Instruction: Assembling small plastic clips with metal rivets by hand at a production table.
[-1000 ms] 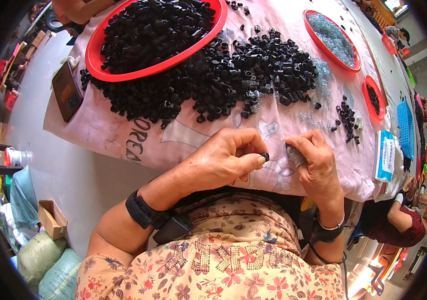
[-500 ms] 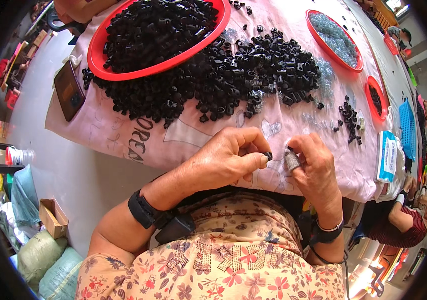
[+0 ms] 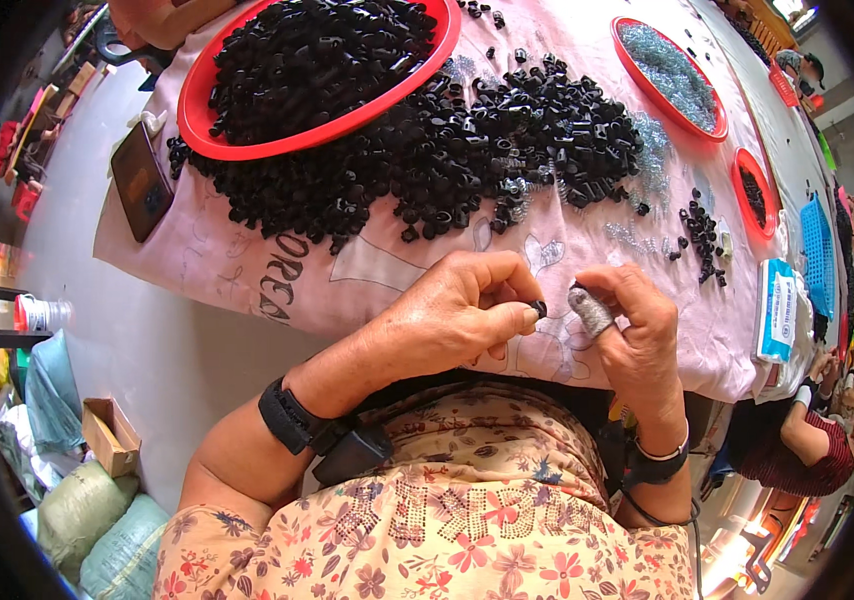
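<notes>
Between the thumb and forefinger of my left hand (image 3: 467, 310) is a small black plastic piece (image 3: 539, 309). My right hand (image 3: 640, 335) is just to its right, thumb and forefinger pinched together. Grey tape (image 3: 590, 310) wraps its thumb. A tiny dark bit shows at those fingertips, too small to name. Both hands are over the near edge of a pink cloth (image 3: 367, 285), with a small gap between them. Beyond them spreads a large heap of small black plastic pieces (image 3: 437, 170), with some clear springs (image 3: 517, 195) mixed in.
A big red basin (image 3: 287, 150) of black pieces stands far left, a phone (image 3: 142, 185) beside it. To the right are a red tray (image 3: 692, 128) of springs, a smaller red tray (image 3: 765, 215), a blue basket (image 3: 817, 255) and a blue-and-white packet (image 3: 776, 310). Other people sit nearby.
My right hand's fingers have shifted slightly, and its taped thumb is a little higher. My left hand keeps its black piece in nearly the same place.
</notes>
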A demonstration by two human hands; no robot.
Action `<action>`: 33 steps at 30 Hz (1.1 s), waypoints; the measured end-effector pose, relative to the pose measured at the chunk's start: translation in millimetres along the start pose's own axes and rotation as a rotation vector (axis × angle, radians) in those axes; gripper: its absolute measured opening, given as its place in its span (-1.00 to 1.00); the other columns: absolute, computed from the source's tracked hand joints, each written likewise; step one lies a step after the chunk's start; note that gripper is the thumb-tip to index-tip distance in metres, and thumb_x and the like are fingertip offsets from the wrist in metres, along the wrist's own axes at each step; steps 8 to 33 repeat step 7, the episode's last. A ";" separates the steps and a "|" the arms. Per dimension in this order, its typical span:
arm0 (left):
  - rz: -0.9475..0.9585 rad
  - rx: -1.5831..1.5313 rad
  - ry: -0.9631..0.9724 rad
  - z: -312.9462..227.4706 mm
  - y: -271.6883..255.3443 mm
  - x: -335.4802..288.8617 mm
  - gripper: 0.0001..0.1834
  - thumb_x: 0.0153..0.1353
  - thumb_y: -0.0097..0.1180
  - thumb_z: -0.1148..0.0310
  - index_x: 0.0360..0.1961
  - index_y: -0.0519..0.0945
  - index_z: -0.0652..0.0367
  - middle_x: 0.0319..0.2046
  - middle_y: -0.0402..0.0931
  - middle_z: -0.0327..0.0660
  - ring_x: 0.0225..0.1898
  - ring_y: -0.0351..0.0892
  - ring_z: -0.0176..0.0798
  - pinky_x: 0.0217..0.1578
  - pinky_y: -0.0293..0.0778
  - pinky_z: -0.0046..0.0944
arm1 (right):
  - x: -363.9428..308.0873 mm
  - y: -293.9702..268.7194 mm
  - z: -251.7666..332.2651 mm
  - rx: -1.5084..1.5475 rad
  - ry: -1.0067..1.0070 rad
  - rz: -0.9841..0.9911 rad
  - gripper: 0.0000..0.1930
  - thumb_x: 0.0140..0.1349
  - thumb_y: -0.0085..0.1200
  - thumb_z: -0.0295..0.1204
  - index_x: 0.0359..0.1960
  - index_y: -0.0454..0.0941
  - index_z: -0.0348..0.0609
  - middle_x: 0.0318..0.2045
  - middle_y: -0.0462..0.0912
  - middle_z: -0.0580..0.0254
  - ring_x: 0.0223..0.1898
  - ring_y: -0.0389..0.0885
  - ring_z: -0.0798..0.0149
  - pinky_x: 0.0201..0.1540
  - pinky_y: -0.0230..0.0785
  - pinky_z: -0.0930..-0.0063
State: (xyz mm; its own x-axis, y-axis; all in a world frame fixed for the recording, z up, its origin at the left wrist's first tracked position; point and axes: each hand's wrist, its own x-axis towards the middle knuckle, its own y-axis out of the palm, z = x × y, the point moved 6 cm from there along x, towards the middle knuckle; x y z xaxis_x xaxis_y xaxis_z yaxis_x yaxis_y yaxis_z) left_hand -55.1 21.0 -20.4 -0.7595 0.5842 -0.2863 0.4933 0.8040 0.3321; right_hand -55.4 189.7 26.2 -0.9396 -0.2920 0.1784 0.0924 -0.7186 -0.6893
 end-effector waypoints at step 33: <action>0.005 -0.012 0.011 0.0 -0.7 0.1 -0.81 0.28 0.16 0.38 -0.15 0.52 0.24 -0.41 0.54 -0.30 -0.54 0.45 -0.55 -0.59 0.35 -0.51 | -7.7 11.8 0.8 0.540 0.165 -0.019 -0.79 0.20 0.10 -0.67 -0.14 0.60 -0.22 -0.26 0.63 0.19 -0.23 0.66 0.21 -0.11 0.47 0.56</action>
